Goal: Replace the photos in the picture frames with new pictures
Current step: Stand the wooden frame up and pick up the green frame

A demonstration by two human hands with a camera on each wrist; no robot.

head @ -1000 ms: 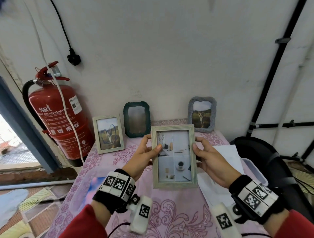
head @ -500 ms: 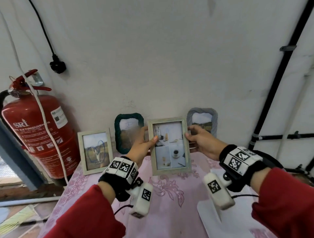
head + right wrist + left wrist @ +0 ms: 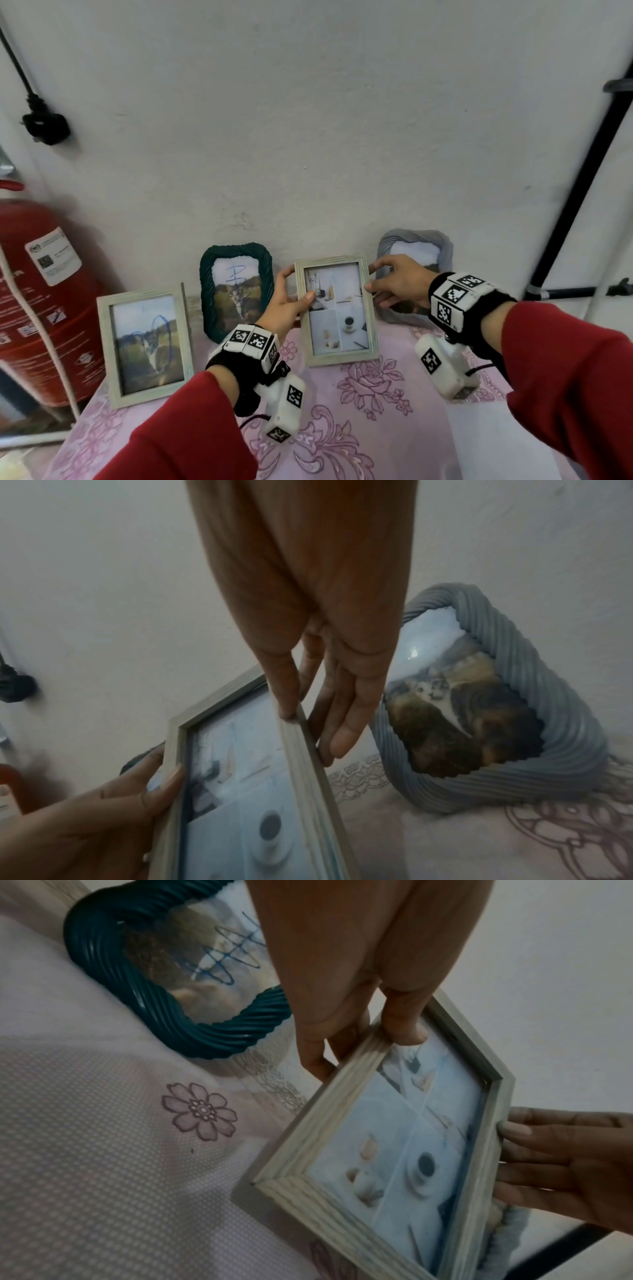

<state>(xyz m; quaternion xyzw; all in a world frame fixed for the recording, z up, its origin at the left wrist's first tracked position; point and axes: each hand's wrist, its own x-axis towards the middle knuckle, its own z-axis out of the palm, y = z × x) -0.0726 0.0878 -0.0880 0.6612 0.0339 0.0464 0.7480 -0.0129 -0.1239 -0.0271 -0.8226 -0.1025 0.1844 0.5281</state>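
Observation:
A pale wooden frame (image 3: 337, 310) with a light collage picture of a coffee cup stands upright near the wall, between a dark green frame (image 3: 236, 291) and a grey ribbed frame (image 3: 414, 246). My left hand (image 3: 298, 284) pinches its left edge, thumb on the front. My right hand (image 3: 373, 277) pinches its right edge. The left wrist view shows the frame (image 3: 394, 1150) low over the cloth; whether its base touches is unclear. The right wrist view shows the grey frame (image 3: 514, 723) holding a cat photo. A second pale frame (image 3: 145, 346) at the left holds a scribbled cat photo.
A pink floral tablecloth (image 3: 359, 411) covers the table. A red fire extinguisher (image 3: 30, 308) stands at the left edge, with a black plug (image 3: 46, 126) on the wall above. A black pipe (image 3: 582, 178) runs down at the right. White paper (image 3: 479, 445) lies at the front right.
Both hands have carried the pale frame away from me toward the wall, into the gap between the green and grey frames. The grip on both edges is unchanged.

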